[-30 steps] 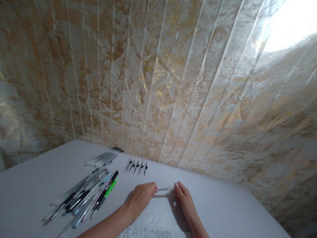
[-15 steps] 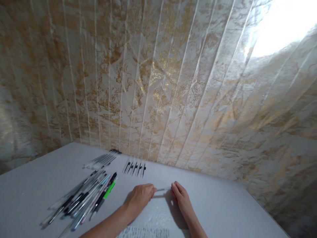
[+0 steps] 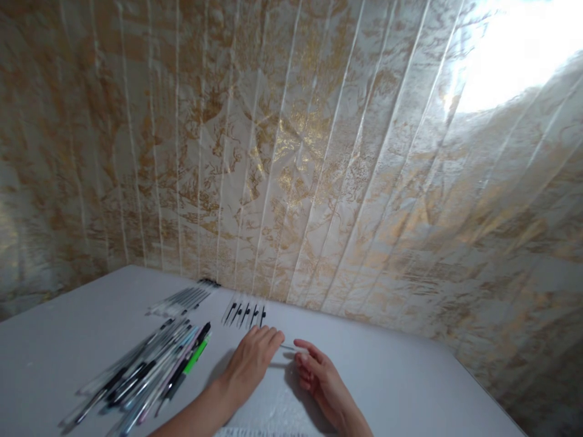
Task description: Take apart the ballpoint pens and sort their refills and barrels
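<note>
Above the white table, a thin clear and dark pen piece [image 3: 288, 347] spans the gap between my hands. My left hand [image 3: 255, 358] is closed around its left end, back of the hand upward, hiding that part. At the other end, my right hand [image 3: 321, 376] has its index finger and thumb about the piece, with the remaining fingers curled loosely. Whether it is a refill or a slim pen barrel is too small to tell. Past my left hand, several clear pen parts with black clips [image 3: 246, 314] lie in a row.
A pile of assorted pens [image 3: 141, 370] covers the left of the table [image 3: 401, 376], with a bright green pen [image 3: 197, 355] at its right side. Behind it lie several clear tubes [image 3: 182, 298]. A printed clear sheet or bag [image 3: 268, 413] lies at the front. Gold-patterned curtain [image 3: 282, 152] closes the back.
My right hand has turned and its fingers have loosened and spread from a tight pinch. Both hands have shifted slightly left. The view has moved a little, showing less of the printed sheet.
</note>
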### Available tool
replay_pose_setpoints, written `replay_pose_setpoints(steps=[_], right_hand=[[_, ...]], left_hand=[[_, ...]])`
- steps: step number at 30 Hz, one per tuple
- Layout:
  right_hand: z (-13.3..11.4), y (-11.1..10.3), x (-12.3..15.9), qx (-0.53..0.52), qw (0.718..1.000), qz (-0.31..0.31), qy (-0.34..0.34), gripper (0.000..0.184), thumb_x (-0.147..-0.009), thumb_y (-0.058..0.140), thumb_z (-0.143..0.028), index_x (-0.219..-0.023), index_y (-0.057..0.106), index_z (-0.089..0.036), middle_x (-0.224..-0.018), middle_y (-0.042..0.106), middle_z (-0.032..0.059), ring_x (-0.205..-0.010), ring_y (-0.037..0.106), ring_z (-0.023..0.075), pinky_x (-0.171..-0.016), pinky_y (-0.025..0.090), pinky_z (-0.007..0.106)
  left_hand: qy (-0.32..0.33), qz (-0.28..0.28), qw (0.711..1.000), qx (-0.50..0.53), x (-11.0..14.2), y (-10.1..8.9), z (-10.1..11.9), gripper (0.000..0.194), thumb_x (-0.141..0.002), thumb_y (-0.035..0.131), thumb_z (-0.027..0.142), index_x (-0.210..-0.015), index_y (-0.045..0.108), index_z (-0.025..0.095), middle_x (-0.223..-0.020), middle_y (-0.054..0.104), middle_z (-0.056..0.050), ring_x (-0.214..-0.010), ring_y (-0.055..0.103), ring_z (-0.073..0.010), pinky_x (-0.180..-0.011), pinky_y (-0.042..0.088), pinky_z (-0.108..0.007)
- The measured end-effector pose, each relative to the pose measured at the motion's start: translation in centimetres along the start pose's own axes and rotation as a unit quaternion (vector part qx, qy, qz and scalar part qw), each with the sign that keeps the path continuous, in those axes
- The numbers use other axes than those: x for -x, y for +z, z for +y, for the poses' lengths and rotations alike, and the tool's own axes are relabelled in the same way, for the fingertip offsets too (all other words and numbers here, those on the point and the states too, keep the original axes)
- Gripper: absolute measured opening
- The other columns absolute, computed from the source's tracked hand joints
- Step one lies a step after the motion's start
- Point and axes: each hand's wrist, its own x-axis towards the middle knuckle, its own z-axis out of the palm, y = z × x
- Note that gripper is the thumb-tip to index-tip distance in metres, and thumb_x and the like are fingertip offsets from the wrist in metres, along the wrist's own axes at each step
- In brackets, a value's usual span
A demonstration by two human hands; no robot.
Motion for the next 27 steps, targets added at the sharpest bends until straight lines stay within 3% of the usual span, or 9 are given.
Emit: replay_pose_setpoints(steps=[6,15,18,22,27], right_hand=[[0.4,-0.2,-0.5,-0.002,0.997,0.068,-0.047,0.046,-0.059,0.089,-0.035,-0.094,0.07,-0.012,-0.069,0.06,0.001,-0.052,0.039,0.0048,-0.044,0.026,0.016],[0.6,-0.3,-0.7,0.002,0.998,0.048,-0.042,0.041,-0.062,0.086,-0.041,-0.089,0.07,-0.014,-0.069,0.059,0.0006,-0.048,0.034,0.0044,-0.04,0.025,0.015],[0.5,-0.6,-0.8,-0.004,0.997,0.055,-0.053,0.04,-0.063,0.086,-0.042,-0.087,0.07,-0.014,-0.068,0.058,0.0,-0.048,0.034,0.0045,-0.04,0.025,0.015],[0.7,-0.4,-1.1,-0.012,0.994,0.071,-0.08,0.043,-0.063,0.084,-0.044,-0.09,0.069,-0.014,-0.067,0.057,-0.0012,-0.047,0.033,0.0041,-0.04,0.025,0.015],[-0.2,-1.8,-1.6,-0.01,0.974,0.169,-0.15,0.04,-0.064,0.079,-0.049,-0.083,0.064,-0.017,-0.059,0.049,-0.006,-0.044,0.031,0.005,-0.039,0.023,0.017]], left_hand=[[0.023,-0.006,0.999,-0.036,0.1,-0.3,0.3,0.029,-0.093,0.04,0.002,-0.099,0.061,0.02,-0.095,0.066,-0.004,-0.089,0.059,-0.0224,-0.081,0.041,-0.035],[0.0,-0.04,0.998,-0.054,0.0,-2.1,0.6,0.029,-0.094,0.04,0.008,-0.095,0.065,0.023,-0.085,0.069,-0.004,-0.082,0.065,-0.0235,-0.072,0.041,-0.032],[-0.018,-0.052,0.997,-0.044,0.0,-2.7,1.2,0.027,-0.096,0.041,0.016,-0.1,0.066,0.025,-0.083,0.072,-0.006,-0.076,0.068,-0.0256,-0.064,0.042,-0.03],[-0.042,-0.064,0.997,-0.005,0.2,-3.3,1.8,0.026,-0.097,0.041,0.031,-0.099,0.066,0.024,-0.083,0.074,-0.008,-0.08,0.07,-0.0309,-0.065,0.043,-0.033],[-0.059,-0.103,0.989,0.088,0.8,-2.6,2.2,0.027,-0.095,0.04,0.03,-0.087,0.064,0.02,-0.08,0.073,-0.01,-0.077,0.069,-0.0285,-0.068,0.044,-0.033]])
